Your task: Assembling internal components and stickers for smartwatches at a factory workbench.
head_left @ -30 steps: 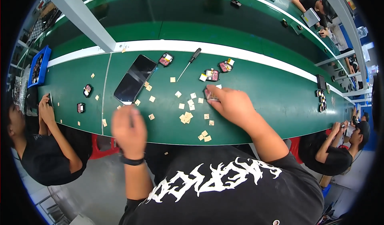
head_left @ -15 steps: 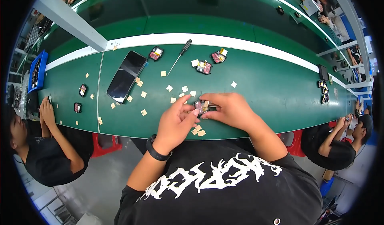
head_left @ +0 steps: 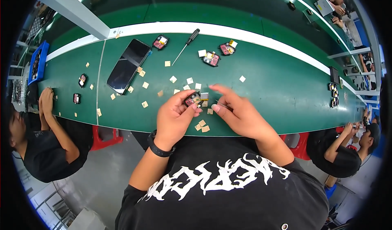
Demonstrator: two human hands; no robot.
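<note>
Currently, the left hand [head_left: 173,115] pinches a small open device [head_left: 190,100] over the near surface [head_left: 277,95]; its silver flap [head_left: 204,95] points right toward the right hand [head_left: 241,112], whose thumb and forefinger stand apart, any hold there unclear.

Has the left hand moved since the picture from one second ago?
Yes: judged against the black smartphone, the left hand has moved right, from near the phone's lower end to the small opened electronic device it now holds.
</note>
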